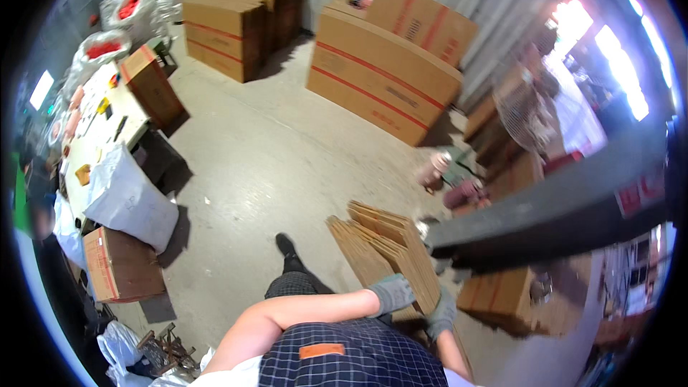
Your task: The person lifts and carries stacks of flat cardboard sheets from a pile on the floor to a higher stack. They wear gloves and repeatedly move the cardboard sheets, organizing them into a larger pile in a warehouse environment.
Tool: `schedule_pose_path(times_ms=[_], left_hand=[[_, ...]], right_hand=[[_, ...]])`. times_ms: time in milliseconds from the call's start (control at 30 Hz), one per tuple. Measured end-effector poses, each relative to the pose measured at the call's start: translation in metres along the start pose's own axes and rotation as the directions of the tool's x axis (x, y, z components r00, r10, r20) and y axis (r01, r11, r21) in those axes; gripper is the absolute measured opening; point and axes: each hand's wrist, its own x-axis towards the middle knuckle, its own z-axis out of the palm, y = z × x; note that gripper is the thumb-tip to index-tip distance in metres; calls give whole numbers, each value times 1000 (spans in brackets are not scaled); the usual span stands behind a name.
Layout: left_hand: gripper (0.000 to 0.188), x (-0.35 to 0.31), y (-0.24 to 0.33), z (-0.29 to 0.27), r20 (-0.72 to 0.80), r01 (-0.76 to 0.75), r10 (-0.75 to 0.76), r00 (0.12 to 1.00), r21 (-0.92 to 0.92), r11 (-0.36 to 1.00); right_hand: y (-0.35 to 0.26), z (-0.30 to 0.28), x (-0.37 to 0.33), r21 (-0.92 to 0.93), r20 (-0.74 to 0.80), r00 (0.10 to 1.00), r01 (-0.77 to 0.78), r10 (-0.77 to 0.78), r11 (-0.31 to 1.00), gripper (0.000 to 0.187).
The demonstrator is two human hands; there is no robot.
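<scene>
A bundle of flattened brown cardboard boxes (408, 251) stands on edge in front of me, its sheets partly fanned apart at the top. My left hand (393, 294), in a grey glove, is closed on the near left edge of the bundle. On the right side, my right hand (442, 313), gloved the same way, presses against the outer sheet near its lower corner. Its fingers are partly hidden, and the grip there does not show clearly.
Large stacks of cardboard, one at the back left (229, 29) and one at the back middle (380, 72), stand on the floor. A grey metal beam (545, 201) juts in from the right. Left are a littered table (132, 129), a white sack (132, 201) and a carton (122, 265).
</scene>
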Motion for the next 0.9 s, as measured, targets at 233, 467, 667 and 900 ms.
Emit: schedule_pose_path(times_ms=[233, 467, 667, 900], left_hand=[[12, -9, -256, -41, -8, -137, 138, 990, 27, 990], [9, 23, -485, -83, -26, -203, 204, 979, 49, 978], [12, 30, -704, -85, -92, 89, -153, 984, -490, 867], [34, 18, -888, -196, 107, 264, -250, 962, -579, 771]], right_hand=[[-184, 33, 143, -21, -204, 978, -45, 40, 999, 88], [-310, 42, 324, -13, -214, 952, -225, 217, 974, 98], [-385, 48, 536, -48, 84, 948, -303, 306, 952, 98], [-527, 75, 674, -156, -151, 988, -2, -21, 988, 65]])
